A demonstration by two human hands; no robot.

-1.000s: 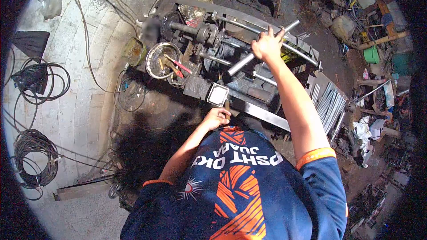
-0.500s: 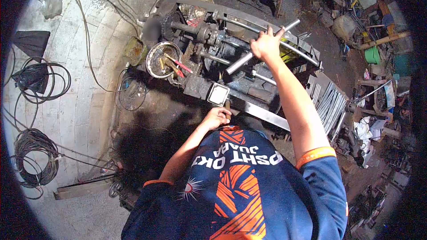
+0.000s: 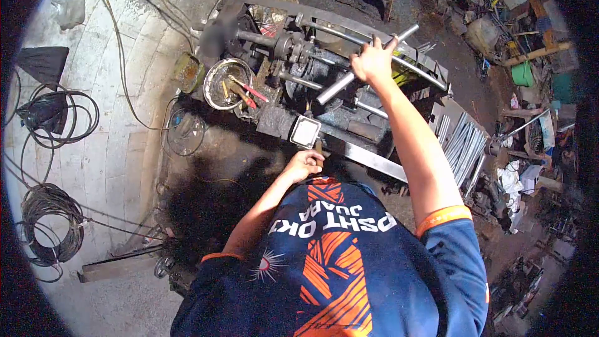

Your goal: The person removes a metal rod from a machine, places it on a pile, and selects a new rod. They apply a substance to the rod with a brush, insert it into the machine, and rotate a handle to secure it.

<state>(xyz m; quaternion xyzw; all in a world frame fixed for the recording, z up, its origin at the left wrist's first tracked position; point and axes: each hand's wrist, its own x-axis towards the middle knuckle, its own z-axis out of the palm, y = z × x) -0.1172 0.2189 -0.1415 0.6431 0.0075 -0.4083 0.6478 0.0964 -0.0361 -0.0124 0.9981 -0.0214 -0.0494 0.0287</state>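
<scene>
My right hand (image 3: 372, 64) is closed on a metal pipe (image 3: 335, 88), with some fingers stretched across it. The pipe lies at a slant over the machine (image 3: 337, 59), one end towards me and the other towards the far right. My left hand (image 3: 304, 165) is low, close to my shirt, with its fingers curled at a short brownish lever handle (image 3: 319, 147). Just beyond it is a white-topped square block (image 3: 306, 131) on the machine's near side. Part of the handle is hidden by my fingers.
A round metal pan (image 3: 215, 100) with brushes, one red-handled (image 3: 254, 92), sits on the machine's left part. Many metal rods (image 3: 463, 153) lie stacked at right. Coiled cables (image 3: 51, 221) and loose hoses (image 3: 118, 43) lie on the pale floor at left. Clutter fills the right side.
Both hands and the pipe stay almost where they were. The toothed wheel at the machine's left end looks more blurred now. The view has shifted very slightly.
</scene>
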